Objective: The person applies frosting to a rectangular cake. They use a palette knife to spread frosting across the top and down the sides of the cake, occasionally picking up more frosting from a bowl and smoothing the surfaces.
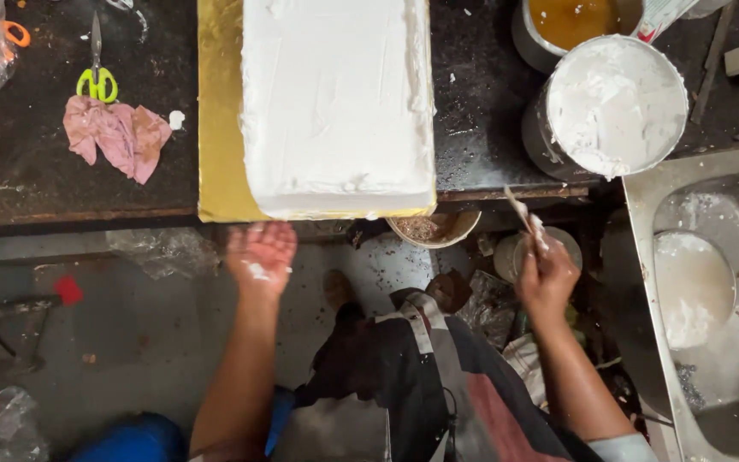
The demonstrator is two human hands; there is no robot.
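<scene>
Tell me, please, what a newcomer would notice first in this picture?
First the large white frosted cake on its gold board, top centre on the dark counter. Then the round container of white cream at upper right, and the right hand holding a cream-smeared spatula below it.

A working bakery kitchen: white-iced slab cake (338, 103) on a dark worktop (44, 171), icing tub (616, 104), steel sink (712, 282).

Head view, straight down (near counter (44, 171))
</scene>
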